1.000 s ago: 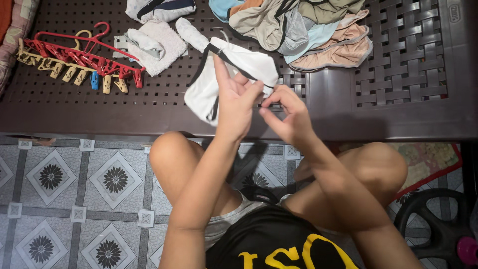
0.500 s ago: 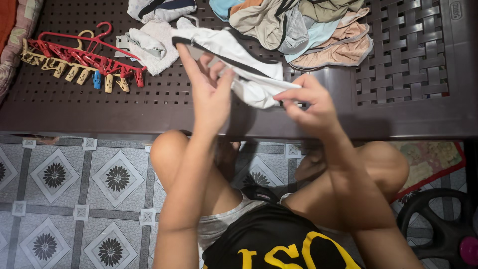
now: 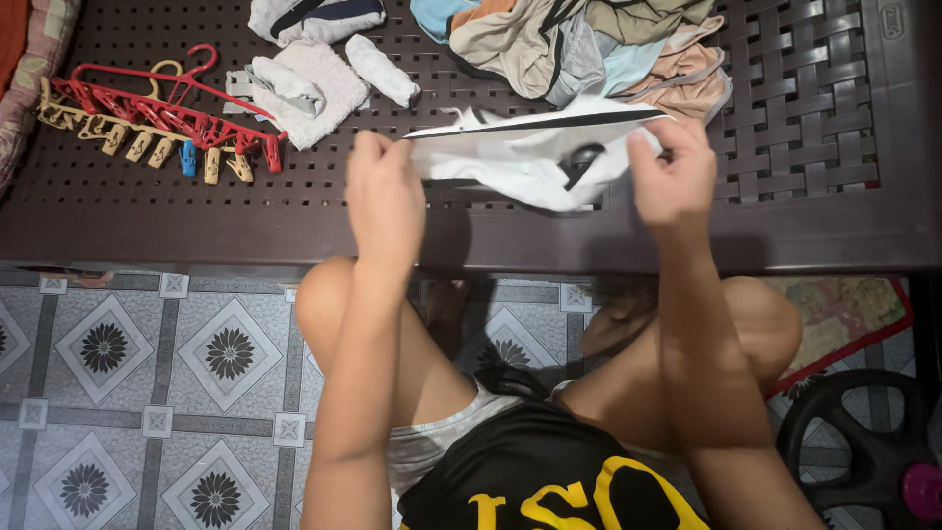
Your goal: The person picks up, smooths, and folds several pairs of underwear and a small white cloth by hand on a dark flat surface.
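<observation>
While both hands pinch the white garment (image 3: 520, 157) by its black-trimmed upper edge, it hangs stretched between them just above the dark brown plastic table (image 3: 824, 226). The left hand (image 3: 385, 196) is closed on the garment's left end and the right hand (image 3: 672, 177) on its right end, so the hands stand well apart with the cloth taut across the gap. Its lower part sags in loose folds toward the table's near edge.

Just beyond the garment lies the heap of unsorted clothes (image 3: 579, 44), and the raised edge nearly touches it; a careless sweep could, I think, snag a piece from the heap and drag it along. To the left of the garment sit folded white cloths (image 3: 304, 83), near enough that a wide swing of the left hand might knock them askew. Farther left of the garment, the red clip hanger (image 3: 167, 108) with its pegs could catch a trailing edge. Since each grip looks like a fingertip pinch, one end might slip free and the cloth could drop off the table's edge onto the patterned tile floor (image 3: 147, 363).
</observation>
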